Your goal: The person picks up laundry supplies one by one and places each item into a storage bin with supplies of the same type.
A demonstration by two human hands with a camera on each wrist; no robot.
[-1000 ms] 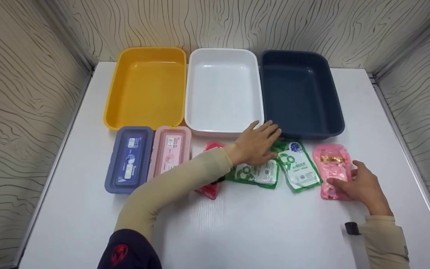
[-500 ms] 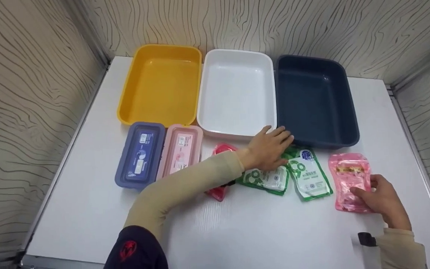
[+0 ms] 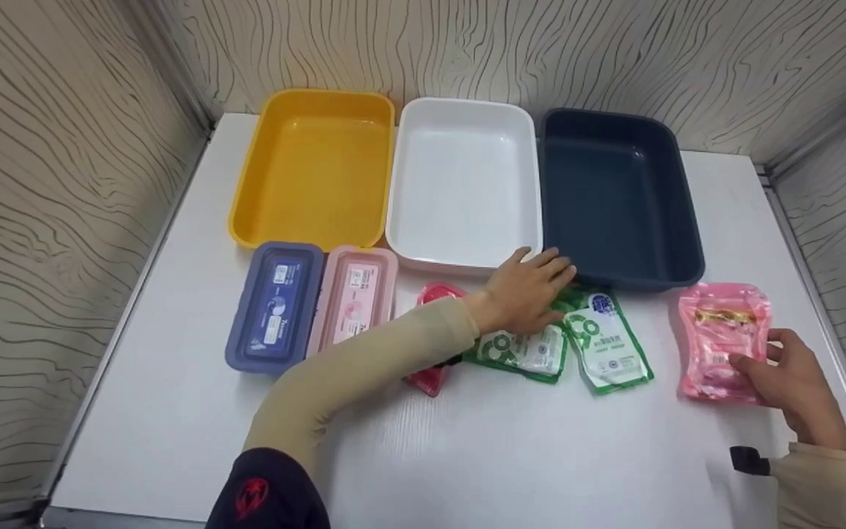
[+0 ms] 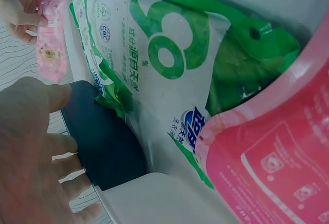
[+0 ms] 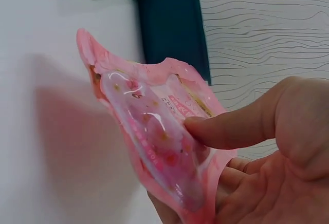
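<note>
My right hand (image 3: 797, 378) pinches a pink pouch (image 3: 724, 342) between thumb and fingers at the table's right. In the right wrist view the pouch (image 5: 159, 126) is tilted, raised above the white surface, with its shadow below. My left hand (image 3: 526, 290) hovers with fingers spread by the front rims of the white and dark blue tubs. Below it lie two green-and-white pouches, one partly covered (image 3: 522, 353) and one farther right (image 3: 606, 342). A red-pink pouch (image 3: 434, 378) is partly hidden under the left forearm. The left wrist view shows the left hand (image 4: 31, 152) holding nothing.
Along the back wall stand a yellow tub (image 3: 243, 213), a white tub (image 3: 460, 261) and a dark blue tub (image 3: 625, 279). In front of the yellow one are a blue lidded box (image 3: 276, 308) and a pink lidded box (image 3: 353, 294), the latter partly behind the left sleeve.
The right hand has picked the pink pouch up off the table and carried it rightward, away from the green-and-white pouches. The left hand keeps its place. The head view has shifted slightly.
</note>
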